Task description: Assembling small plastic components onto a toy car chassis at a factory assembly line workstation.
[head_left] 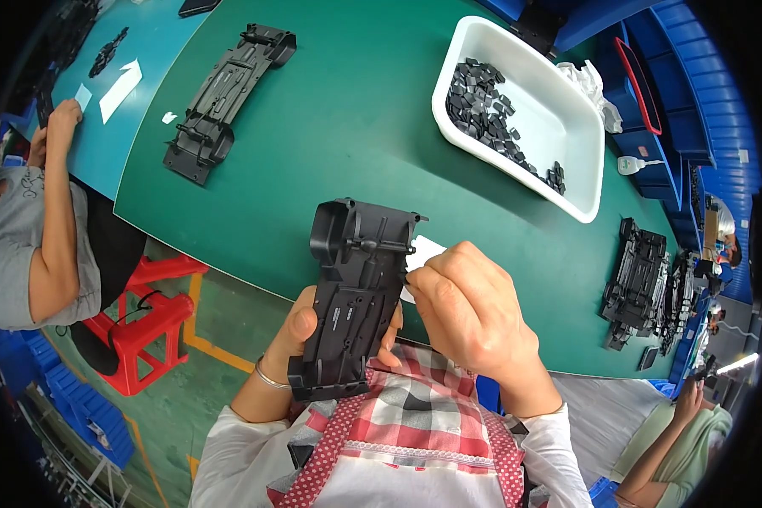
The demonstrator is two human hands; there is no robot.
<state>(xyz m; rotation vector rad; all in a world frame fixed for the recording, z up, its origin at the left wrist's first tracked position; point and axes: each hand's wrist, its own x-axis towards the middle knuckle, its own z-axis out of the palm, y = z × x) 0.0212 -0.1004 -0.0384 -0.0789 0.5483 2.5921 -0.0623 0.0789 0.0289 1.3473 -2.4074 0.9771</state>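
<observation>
My left hand (300, 328) is closed around a black plastic toy car chassis (357, 296), its thumb on one side and fingers showing at the other. The chassis is tilted up over the table's near edge, with a boxy wheel-arch end at the top. My right hand (472, 311) is closed in a pinch at the chassis's right edge. A dark bit shows by its fingertips, too small to make out. Behind that hand, a white piece (423, 252) lies partly hidden on the green table (339, 110).
A white tub (525, 165) holds many small black parts (483, 106). Another chassis (229, 97) lies at the far left; several are stacked (639, 275) at the right. A small white bottle (635, 165) stands by blue bins. A co-worker (51, 229) sits left, near a red stool (148, 339).
</observation>
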